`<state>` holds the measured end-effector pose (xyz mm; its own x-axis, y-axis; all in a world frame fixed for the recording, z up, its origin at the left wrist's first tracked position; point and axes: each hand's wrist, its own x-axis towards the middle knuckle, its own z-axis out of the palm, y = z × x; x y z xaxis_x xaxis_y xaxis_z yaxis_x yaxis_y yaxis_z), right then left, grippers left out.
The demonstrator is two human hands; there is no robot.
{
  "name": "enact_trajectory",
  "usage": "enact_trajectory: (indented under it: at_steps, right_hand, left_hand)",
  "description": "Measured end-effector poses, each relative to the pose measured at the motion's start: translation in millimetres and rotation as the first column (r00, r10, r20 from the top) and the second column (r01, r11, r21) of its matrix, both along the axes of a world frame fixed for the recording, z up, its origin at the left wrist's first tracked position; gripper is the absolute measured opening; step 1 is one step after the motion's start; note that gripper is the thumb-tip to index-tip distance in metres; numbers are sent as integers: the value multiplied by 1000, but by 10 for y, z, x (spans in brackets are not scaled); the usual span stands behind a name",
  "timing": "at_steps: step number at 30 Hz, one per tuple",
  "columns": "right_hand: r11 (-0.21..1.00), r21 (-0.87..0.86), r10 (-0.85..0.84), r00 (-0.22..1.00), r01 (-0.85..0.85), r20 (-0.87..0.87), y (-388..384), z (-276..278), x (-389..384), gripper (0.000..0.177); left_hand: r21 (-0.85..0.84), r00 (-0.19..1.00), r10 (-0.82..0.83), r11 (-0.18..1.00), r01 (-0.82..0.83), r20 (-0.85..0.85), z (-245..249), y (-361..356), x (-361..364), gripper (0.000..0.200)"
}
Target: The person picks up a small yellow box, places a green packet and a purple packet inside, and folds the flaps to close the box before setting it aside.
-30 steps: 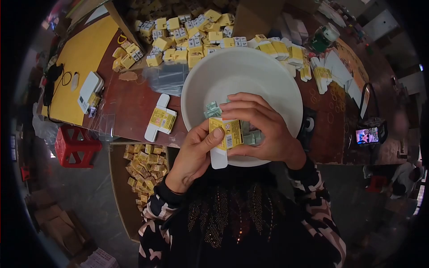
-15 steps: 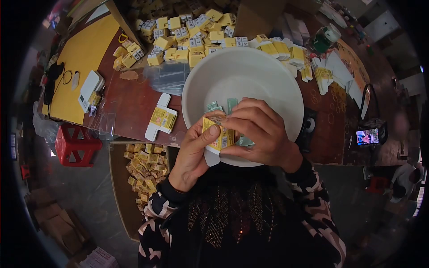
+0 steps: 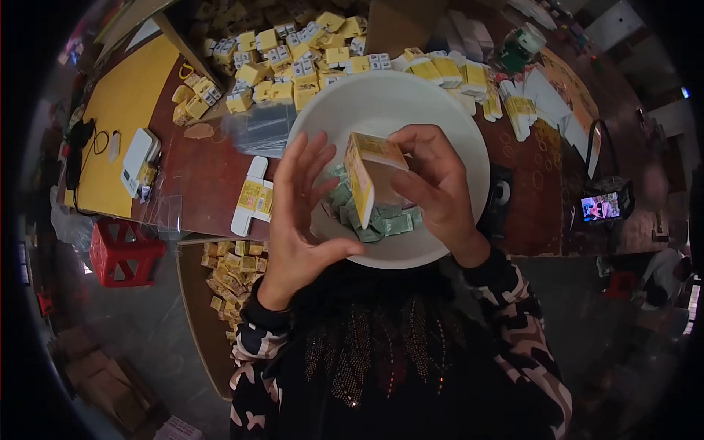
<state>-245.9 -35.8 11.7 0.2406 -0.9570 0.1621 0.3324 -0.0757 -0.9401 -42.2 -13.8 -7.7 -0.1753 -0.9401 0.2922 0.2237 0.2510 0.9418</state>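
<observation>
A yellow box [image 3: 361,183] is pinched between the thumb and fingers of the right hand [image 3: 447,194], which is curled in from the right, above the bowl [image 3: 330,110] at the table's [image 3: 209,176] near edge. The left hand [image 3: 290,227] is held apart from the box, its fingers raised toward the table's far edge and its thumb stretched wide. Green packets [image 3: 397,224] are gathered in the bowl. Print is seen on the box and on a flattened carton [image 3: 253,198] near the table's near edge, but no words can be read.
</observation>
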Motion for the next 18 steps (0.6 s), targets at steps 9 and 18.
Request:
enact_trajectory:
  at_steps: [9,18]
  right_hand:
    - [972,132,211,971,-196,-110,26,-70,14,37]
    - [823,-127,12,241,-554,-971,-454,-526,-478,30]
  left_hand:
    - [-248,897,215,961,-124,385,-38,19,-62,86]
    - [295,991,5,955,35,-133,12,-37,221,62]
